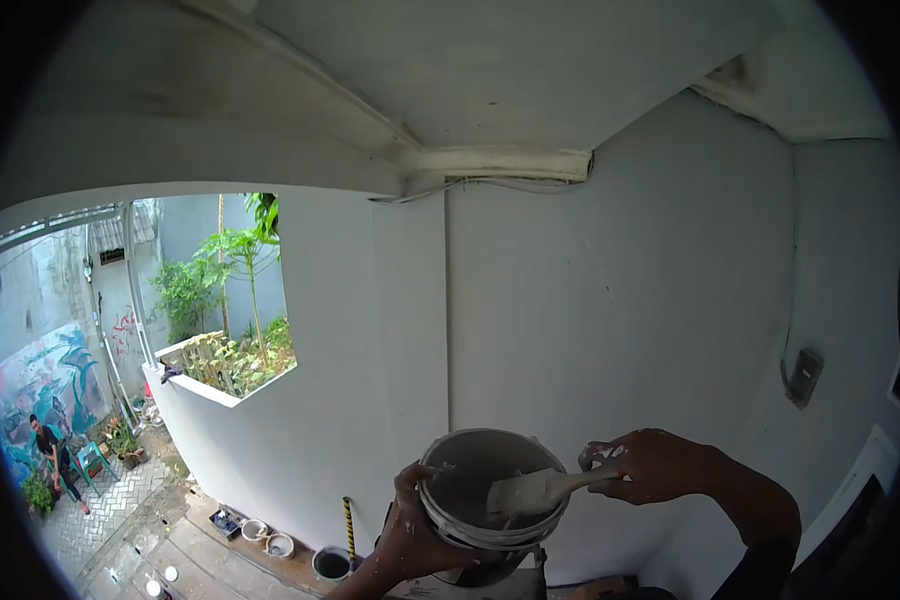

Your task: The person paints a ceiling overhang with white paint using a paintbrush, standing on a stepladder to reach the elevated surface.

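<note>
While the bucket (460, 528) hung tilted toward the camera at the lower centre of the frame, its round mouth showed a grey, smeared interior; how deep the contents lay could not be told. Its pale rim was crusted and streaked. The left hand (410, 535) gripped its left side, thumb up at the rim and fingers curled around the wall. Across the mouth lay the brush (520, 495), its flat, squarish head thickly coated in pale grey and partly inside. The fingers of the right hand (660, 465) were closed around its narrow handle, with pale flecks on the skin.

Left of the bucket, along the foot of the wall, stood a black pail (331, 564), dark inside, with a yellow-and-black striped pole (349, 527) upright beside it. Farther left were two small pots (267, 538), pale-rimmed and smeared, then a dark rectangular tray (225, 523). Two white round containers (162, 580) sat on slabs at the lower left.

Behind rose a smooth, matte grey wall (610, 290); loose cables ran under a rough, boxy ledge at upper centre. At left, a white-edged planter (200, 392) held leafy plants, and a person (55, 455) sat before a blue-and-pink mural (45, 385).
</note>
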